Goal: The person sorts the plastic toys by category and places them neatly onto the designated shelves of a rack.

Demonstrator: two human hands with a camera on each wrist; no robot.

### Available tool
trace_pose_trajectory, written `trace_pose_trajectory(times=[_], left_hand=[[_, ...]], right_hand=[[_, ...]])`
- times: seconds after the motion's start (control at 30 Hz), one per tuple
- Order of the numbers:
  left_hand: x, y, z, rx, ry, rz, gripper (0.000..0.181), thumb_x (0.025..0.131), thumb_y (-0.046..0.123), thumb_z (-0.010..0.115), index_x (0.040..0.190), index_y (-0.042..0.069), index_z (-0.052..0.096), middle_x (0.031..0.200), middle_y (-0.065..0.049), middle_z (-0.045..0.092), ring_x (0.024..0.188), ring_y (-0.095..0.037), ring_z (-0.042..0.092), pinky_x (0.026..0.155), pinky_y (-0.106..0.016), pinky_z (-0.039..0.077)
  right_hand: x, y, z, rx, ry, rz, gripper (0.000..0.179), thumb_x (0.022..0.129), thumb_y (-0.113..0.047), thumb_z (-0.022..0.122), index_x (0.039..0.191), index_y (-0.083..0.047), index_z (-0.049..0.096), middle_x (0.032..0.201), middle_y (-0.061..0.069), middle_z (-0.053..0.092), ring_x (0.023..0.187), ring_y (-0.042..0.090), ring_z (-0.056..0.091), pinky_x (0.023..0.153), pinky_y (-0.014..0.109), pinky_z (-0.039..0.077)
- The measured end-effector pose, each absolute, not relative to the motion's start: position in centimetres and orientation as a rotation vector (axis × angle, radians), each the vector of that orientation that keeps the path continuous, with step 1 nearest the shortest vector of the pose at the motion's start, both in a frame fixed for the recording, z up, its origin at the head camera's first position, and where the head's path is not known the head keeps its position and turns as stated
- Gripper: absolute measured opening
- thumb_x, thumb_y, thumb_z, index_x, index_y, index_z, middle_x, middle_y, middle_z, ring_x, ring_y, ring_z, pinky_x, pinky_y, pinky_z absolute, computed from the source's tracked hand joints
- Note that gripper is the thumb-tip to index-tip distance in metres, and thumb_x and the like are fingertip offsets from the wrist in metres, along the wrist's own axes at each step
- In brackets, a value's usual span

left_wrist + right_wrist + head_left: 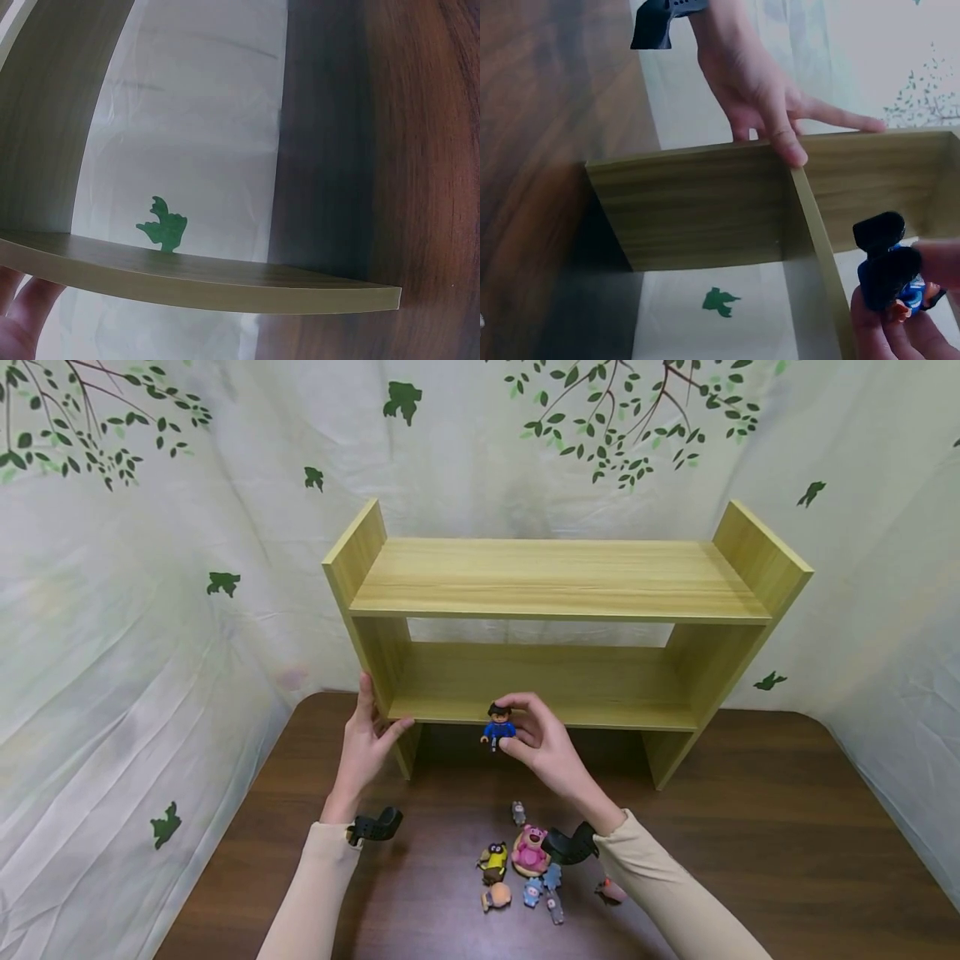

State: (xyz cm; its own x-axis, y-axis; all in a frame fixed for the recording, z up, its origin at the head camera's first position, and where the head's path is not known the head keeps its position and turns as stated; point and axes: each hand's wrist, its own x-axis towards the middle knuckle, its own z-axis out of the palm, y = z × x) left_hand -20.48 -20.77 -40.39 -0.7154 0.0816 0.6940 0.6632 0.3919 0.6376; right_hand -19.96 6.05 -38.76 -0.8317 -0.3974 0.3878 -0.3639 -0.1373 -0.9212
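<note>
While bracing the shelf, pinching a blue figure

While gripping the shelf's left side panel with left hand, pressing thumb to the lower board's front edge, likely to prevent sliding. With right hand, pinching the figure by head and legs near the shelf's lower front edge, probably to keep it upright. On table before the shelf, noting pink bear and yellow toy, clustered presumably for reach.
</note>
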Motion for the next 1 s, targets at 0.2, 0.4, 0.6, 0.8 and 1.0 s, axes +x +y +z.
trace_pose_trajectory(times=[0.2, 0.4, 0.6, 0.8, 1.0], left_hand=[[-20.5, -20.7, -40.5, -0.618, -2.096, -1.31, 0.114, 0.083, -0.014, 0.065, 0.147, 0.056, 0.002, 0.14, -0.036, 0.033, 0.11, -0.051, 0.051, 0.088, -0.019, 0.044], [-21.7, -21.4, -42.1, -0.596, -2.105, -1.319, 0.112, 0.083, -0.012, 0.066, 0.149, 0.052, 0.001, 0.142, -0.033, 0.033, 0.112, -0.05, 0.05, 0.087, -0.023, 0.045], [-22.6, -22.0, -43.4, -0.583, -2.111, -1.35, 0.108, 0.086, -0.006, 0.066, 0.151, 0.047, -0.001, 0.146, -0.025, 0.033, 0.116, -0.044, 0.05, 0.088, -0.014, 0.041], [-22.5, -21.9, -43.5, -0.574, -2.112, -1.362, 0.104, 0.087, -0.003, 0.066, 0.152, 0.042, -0.001, 0.146, -0.023, 0.034, 0.117, -0.043, 0.051, 0.089, -0.014, 0.042], [-22.3, -21.8, -43.4, -0.573, -2.094, -1.399, 0.11, 0.084, -0.012, 0.065, 0.15, 0.05, 0.001, 0.146, -0.027, 0.032, 0.116, -0.047, 0.049, 0.087, -0.011, 0.041]], right_hand=[[-20.8, 4.8, -38.2, -0.91, 2.148, -2.164, 0.037, 0.091, 0.006, 0.06, 0.126, -0.001, 0.05, 0.125, 0.016, 0.052, 0.109, 0.029, 0.057, 0.088, 0.034, 0.049], [-21.2, 3.4, -36.4, -0.881, 2.201, -2.157, 0.041, 0.091, 0.008, 0.059, 0.131, 0.005, 0.049, 0.125, 0.022, 0.052, 0.11, 0.034, 0.056, 0.093, 0.039, 0.046], [-21.0, 2.0, -34.2, -0.877, 2.223, -2.143, 0.041, 0.09, 0.011, 0.058, 0.129, 0.012, 0.046, 0.12, 0.027, 0.053, 0.11, 0.039, 0.055, 0.093, 0.042, 0.046], [-21.5, 0.7, -33.5, -0.897, 2.314, -2.096, 0.039, 0.088, 0.012, 0.059, 0.126, 0.012, 0.048, 0.116, 0.027, 0.055, 0.107, 0.039, 0.057, 0.09, 0.041, 0.048], [-22.7, -0.6, -33.8, -0.934, 2.403, -2.048, 0.036, 0.088, 0.011, 0.06, 0.123, 0.01, 0.051, 0.113, 0.026, 0.058, 0.103, 0.037, 0.06, 0.085, 0.04, 0.051]])
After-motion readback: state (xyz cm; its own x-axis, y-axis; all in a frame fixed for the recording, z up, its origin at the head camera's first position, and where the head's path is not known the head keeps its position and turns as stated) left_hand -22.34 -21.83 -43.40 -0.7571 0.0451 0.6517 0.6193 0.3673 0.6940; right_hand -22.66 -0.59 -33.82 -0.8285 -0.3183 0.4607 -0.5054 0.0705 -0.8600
